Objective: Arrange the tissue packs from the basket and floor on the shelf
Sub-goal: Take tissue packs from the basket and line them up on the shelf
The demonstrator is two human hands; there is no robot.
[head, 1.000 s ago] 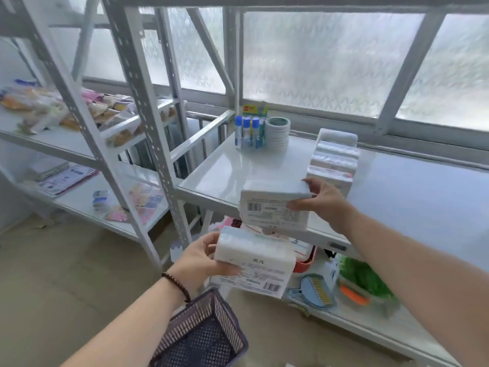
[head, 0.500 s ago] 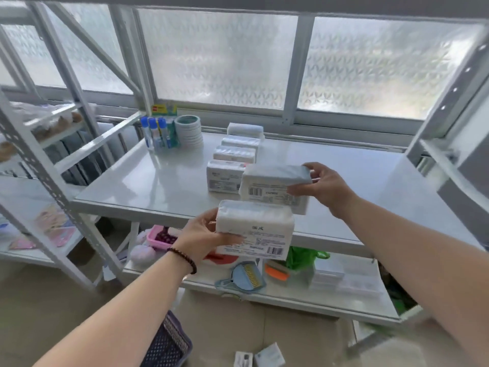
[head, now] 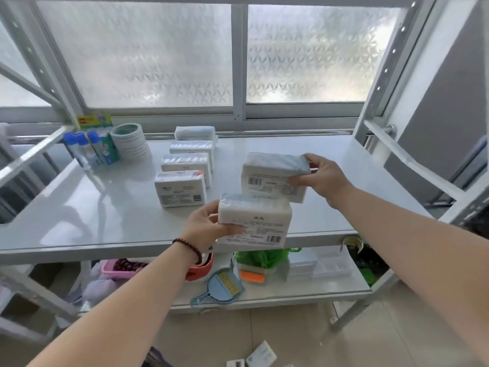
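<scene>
My left hand (head: 209, 227) grips a white tissue pack (head: 255, 224) at the front edge of the white shelf (head: 79, 221). My right hand (head: 324, 178) holds a second tissue pack (head: 274, 178) just above the shelf surface, right of centre. A row of several tissue packs (head: 185, 170) stands on the shelf, running from the middle toward the window. Two loose tissue packs (head: 260, 356) lie on the floor at the bottom. A sliver of the dark basket (head: 156, 360) shows at the lower edge.
Blue-capped tubes (head: 84, 149) and a stack of tape rolls (head: 129, 141) stand at the shelf's back left. The lower shelf holds a pink tray (head: 119, 268), a blue dustpan (head: 225, 286), a green bag (head: 264, 256) and clear boxes (head: 317, 263). Frosted windows are behind.
My view has swung right and closer to the shelf. Both hands have carried their packs forward over the shelf; the basket has dropped almost out of view.
</scene>
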